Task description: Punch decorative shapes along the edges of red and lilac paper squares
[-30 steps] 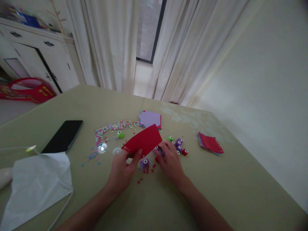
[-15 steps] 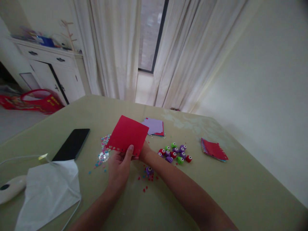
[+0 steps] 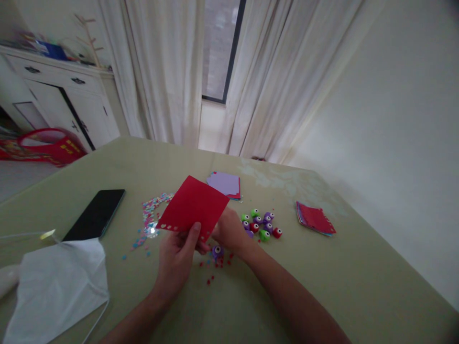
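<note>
The left hand (image 3: 177, 253) is holding the red paper (image 3: 195, 205) above the surface (image 3: 358, 286), its grip closing on the near edge with the thumb lying on top. The paper is tilting, and small holes are running along its near edge. The right hand (image 3: 233, 229) is reaching behind the paper's right side; its fingertips are hiding there, so whether its grip is clenching anything cannot be told.

A purple toy (image 3: 217, 252) with an eye is sitting just below the paper, with red bits (image 3: 219, 263) scattering around it. Right of the right hand, green, purple and red toys (image 3: 264, 224) are clustering. The lilac stack (image 3: 225, 183) is lying beyond the paper, and the red stack (image 3: 315, 219) is resting farther right. Confetti (image 3: 148, 212) is spreading left of the paper, partly hiding behind it. The phone (image 3: 96, 214) and the white mask (image 3: 60, 286) are lying on the left.
</note>
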Available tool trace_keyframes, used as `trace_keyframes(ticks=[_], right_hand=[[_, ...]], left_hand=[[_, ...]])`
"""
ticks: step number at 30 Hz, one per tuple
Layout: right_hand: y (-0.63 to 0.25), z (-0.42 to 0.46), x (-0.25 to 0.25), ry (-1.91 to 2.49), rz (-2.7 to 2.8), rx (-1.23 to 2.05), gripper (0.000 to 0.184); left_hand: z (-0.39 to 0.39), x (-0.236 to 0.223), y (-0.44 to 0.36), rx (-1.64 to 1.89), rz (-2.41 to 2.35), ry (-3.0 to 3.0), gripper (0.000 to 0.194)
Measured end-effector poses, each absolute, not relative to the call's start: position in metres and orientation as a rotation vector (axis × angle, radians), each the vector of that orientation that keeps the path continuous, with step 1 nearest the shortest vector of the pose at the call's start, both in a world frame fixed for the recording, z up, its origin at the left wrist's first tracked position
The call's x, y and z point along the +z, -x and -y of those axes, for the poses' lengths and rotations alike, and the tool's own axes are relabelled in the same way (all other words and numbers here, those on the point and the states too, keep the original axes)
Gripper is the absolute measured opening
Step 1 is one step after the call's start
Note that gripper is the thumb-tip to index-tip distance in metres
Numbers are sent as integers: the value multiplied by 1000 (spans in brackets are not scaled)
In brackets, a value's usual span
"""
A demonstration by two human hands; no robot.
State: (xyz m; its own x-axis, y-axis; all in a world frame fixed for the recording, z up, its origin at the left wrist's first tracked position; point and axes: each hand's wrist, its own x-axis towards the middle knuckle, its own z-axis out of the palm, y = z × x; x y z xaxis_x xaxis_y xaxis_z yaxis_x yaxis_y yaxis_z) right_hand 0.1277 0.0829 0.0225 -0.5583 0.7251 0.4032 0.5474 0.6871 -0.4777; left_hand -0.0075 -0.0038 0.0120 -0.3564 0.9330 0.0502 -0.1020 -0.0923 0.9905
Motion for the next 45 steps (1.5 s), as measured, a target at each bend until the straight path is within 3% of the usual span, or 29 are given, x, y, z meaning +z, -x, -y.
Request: trace_keyframes(ticks=[5, 12, 24, 33, 38, 42, 45], right_hand=[[-185, -29, 6, 1119, 1689, 828, 29], [-181, -4, -3, 1079, 1248, 1234, 41], [-180, -3, -2, 953, 1150, 1333, 42], [-181, -4, 1, 892, 1130, 1557, 51], [-182, -7, -1, 919, 1017, 1666, 47], [-183, -8, 1, 969, 1007, 1759, 59], [-184, -7, 5, 977, 1050, 1808, 48]], left_hand=[[8, 10, 6, 1388, -1389, -1025, 30], [17, 16, -4, 1297, -1362, -1113, 26], [16, 13, -4, 1245, -1379, -1127, 27], [17, 10, -3, 1207, -1341, -1234, 26], [14, 7, -4, 1139, -1281, -1157, 25], [13, 6, -3, 1102, -1239, -1142, 27], [14, 4, -2, 1061, -1240, -1169, 32]])
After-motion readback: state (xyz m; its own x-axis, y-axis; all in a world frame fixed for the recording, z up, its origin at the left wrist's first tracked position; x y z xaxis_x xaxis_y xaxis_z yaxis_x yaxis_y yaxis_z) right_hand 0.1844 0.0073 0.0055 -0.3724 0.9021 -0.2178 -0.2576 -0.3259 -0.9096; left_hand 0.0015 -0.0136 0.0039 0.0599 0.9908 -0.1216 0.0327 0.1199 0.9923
